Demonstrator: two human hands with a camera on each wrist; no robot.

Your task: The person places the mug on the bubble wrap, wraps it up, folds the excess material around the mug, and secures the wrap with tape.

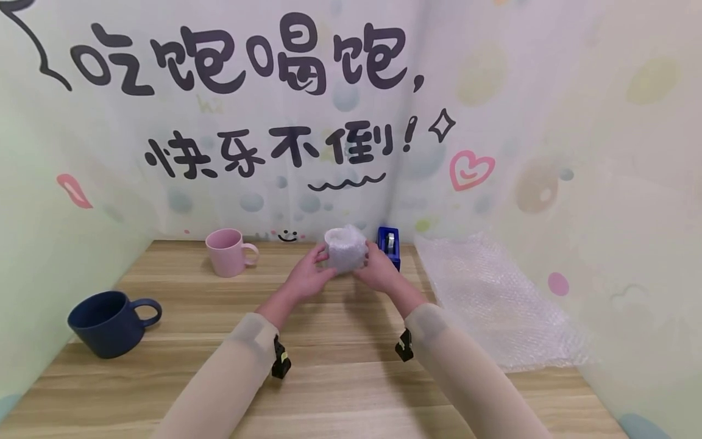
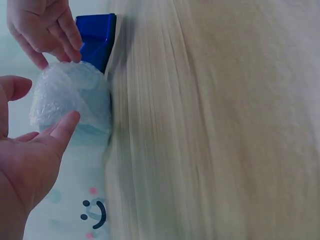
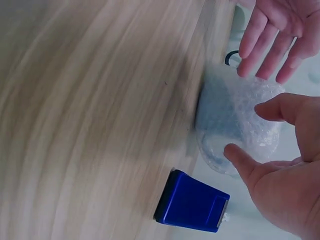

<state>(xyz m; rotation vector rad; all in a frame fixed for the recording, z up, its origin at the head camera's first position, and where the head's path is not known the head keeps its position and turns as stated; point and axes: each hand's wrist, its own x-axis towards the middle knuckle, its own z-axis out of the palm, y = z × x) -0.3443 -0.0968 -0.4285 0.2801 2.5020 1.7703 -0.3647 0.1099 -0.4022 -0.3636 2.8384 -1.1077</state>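
Wrapped bundle: a cup-like thing (image 1: 347, 251) in bubble wrap, directly between the two hands at the far side of the worktop (image 1: 329, 378); whether its base rests on the wood or is slightly raised, I cannot tell.
Left hand: spread loosely around the bundle's left side (image 1: 308, 277), thumb lying on the near face, fingers well apart from the thumb, not closed tight.
Right hand: a similar loose cup on the opposite side (image 1: 379, 268), thumb and forefinger parted, fingertips against the film.
Weight: probably light enough for two sets of fingertips.
Feel: the outside should give softly, while a stiff, perhaps breakable wall seems likely underneath.
Slip: the film may slide over whatever is inside, so gentle pressure looks wiser than a hard squeeze.
Best hold: low on both flanks, under the hands' present spread, leaving the pale upper opening unpressed.
Tape dispenser: blue (image 1: 396, 262), just beyond the right hand.
Loose sheet: bubble wrap (image 1: 493, 305) lying flat, right of the right hand.
Mugs: pink mug (image 1: 226, 256) left of the left hand; navy mug (image 1: 109, 326) farther left and nearer the person.
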